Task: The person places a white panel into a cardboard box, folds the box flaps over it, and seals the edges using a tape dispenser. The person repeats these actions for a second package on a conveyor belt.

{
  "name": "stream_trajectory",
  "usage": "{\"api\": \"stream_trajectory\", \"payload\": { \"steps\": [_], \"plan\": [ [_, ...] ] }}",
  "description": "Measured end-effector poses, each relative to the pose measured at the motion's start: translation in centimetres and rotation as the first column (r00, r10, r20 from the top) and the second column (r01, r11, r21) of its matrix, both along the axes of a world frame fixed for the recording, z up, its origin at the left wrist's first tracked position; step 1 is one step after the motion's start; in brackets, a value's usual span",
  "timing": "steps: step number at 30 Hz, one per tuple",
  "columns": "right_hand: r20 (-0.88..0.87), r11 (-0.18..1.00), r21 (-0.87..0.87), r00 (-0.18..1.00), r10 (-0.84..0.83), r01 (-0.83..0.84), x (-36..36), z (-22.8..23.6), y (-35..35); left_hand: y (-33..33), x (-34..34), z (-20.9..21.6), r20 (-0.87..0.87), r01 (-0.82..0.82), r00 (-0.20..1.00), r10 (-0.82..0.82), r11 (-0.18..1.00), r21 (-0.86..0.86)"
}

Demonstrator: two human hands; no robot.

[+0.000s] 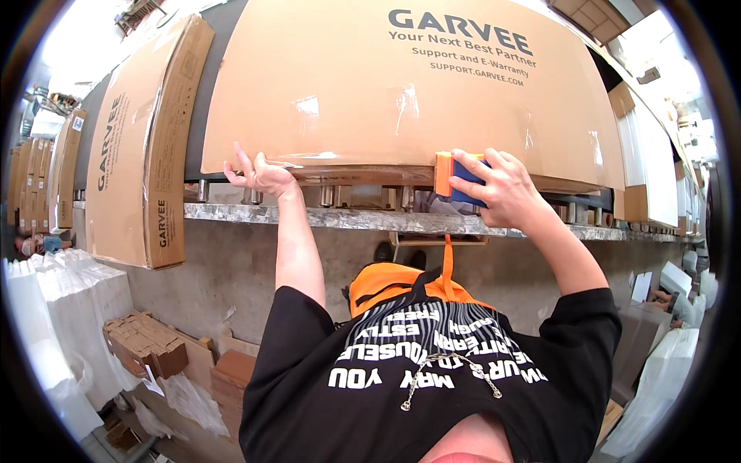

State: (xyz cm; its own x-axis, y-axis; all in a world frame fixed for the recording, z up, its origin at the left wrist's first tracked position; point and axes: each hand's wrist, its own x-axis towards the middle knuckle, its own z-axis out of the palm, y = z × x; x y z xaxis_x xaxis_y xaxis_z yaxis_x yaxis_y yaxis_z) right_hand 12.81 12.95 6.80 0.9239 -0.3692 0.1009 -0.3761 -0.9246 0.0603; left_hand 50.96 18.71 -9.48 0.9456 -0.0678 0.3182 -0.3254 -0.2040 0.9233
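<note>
My right fingers [472,187] grip orange-and-blue tool [444,174], 2 o'clock | my left fingers [244,160] spread wide, 10 o'clock, at near edge of big carton [363,92], 12 o'clock | risk: uneven push could skew carton on rollers [327,196]

- I lost the far edge of the large carton [347,96] past the top of the view.
- The right hand [505,189] covered much of the orange-and-blue tool [443,174], so I could not make out its whole shape.
- I could not tell how much of the left hand [268,177] touched the carton's near edge.
- The carton hid most of the rollers [327,196] from me.
- Orange cloth [382,279] blocked the backs of the dark shoes [417,258].
- Stacked boxes [31,174] at far left were too small and blurred to count.
</note>
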Motion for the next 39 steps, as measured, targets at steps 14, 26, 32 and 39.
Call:
{"api": "stream_trajectory", "payload": {
  "steps": [14, 26, 32, 39],
  "plan": [
    [0.007, 0.999, 0.032, 1.000, -0.007, 0.007, 0.9, -0.2, -0.6, 5.7, -2.8, 3.6, 0.747, 0.300, 0.415, -0.519, 0.853, 0.426],
    [0.040, 1.000, 0.019, 0.999, 0.009, -0.009, 1.4, -0.4, -0.4, 9.0, 6.5, 2.5, 0.561, 0.239, 0.676, -0.478, 0.862, 0.447],
    [0.020, 0.993, 0.113, 1.000, 0.020, -0.022, 4.1, -0.8, -0.9, 0.4, -8.0, 5.3, 0.622, 0.417, 0.290, -0.728, 0.681, 0.602],
    [-0.152, 0.992, 0.126, 0.988, 0.002, 0.017, 2.0, 1.3, -0.6, -0.7, -8.0, 1.2, 0.608, 0.170, 0.323, -0.725, 0.677, 0.716]
  ]
}}
